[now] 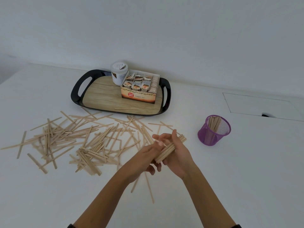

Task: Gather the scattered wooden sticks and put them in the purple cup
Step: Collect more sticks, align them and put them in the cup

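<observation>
Two bare arms reach out from the bottom edge over a white table (246,162). Both hands meet around one bundle of sticks (169,149). The right hand (176,153) has its fingers curled round the bundle from the right side. The left hand (148,158) holds the near end of it from the left, and its fingers curl under too. The bundle points up and to the right, toward the purple cup (214,130).

Just under the hands, two loose sticks (148,186) lie on the table. To the left, a big messy pile of scattered sticks (74,139) is spread out, many lying across each other.

The purple cup is made of mesh and stands upright, near the hands on the right. Some sticks already stand inside it.

Farther back sits a black tray (77,91) with a wood-look bottom. On it are a tea box (138,94) full of tea bags, a white tub (118,73) and one single stick (125,109).
</observation>
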### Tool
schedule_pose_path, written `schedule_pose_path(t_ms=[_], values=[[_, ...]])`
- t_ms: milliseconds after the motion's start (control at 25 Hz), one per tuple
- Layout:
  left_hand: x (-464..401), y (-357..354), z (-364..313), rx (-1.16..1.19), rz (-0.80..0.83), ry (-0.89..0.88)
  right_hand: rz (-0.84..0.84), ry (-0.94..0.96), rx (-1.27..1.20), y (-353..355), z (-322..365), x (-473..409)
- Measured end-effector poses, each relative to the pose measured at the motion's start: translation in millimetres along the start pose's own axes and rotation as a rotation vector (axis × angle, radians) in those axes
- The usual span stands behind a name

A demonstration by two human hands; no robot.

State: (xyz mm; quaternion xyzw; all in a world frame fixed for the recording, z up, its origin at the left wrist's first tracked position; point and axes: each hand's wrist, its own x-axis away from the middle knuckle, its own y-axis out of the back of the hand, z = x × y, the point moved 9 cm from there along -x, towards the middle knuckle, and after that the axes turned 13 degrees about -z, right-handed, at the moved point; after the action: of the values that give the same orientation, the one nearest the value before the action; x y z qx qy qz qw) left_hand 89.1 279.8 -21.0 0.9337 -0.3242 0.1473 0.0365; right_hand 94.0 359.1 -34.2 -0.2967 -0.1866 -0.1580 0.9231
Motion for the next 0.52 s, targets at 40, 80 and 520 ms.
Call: schedule_pose_path(t_ms=[40, 80, 520], values=[[-1.0, -7.9, -0.4, -0.028, 0.049, 0.01, 0.011, 0.002, 0.066, 2.7, -0.3, 1.4], [-3.0, -14.9, -0.7, -0.059, 0.077, 0.012, 0.013, 0.006, 0.121, 8.1, 2.0, 3.3], [-38.2, -36.6, -10.1, -0.599, -0.138, -0.351, -0.227, 0.209, 0.726, 78.4, 97.5, 21.9]])
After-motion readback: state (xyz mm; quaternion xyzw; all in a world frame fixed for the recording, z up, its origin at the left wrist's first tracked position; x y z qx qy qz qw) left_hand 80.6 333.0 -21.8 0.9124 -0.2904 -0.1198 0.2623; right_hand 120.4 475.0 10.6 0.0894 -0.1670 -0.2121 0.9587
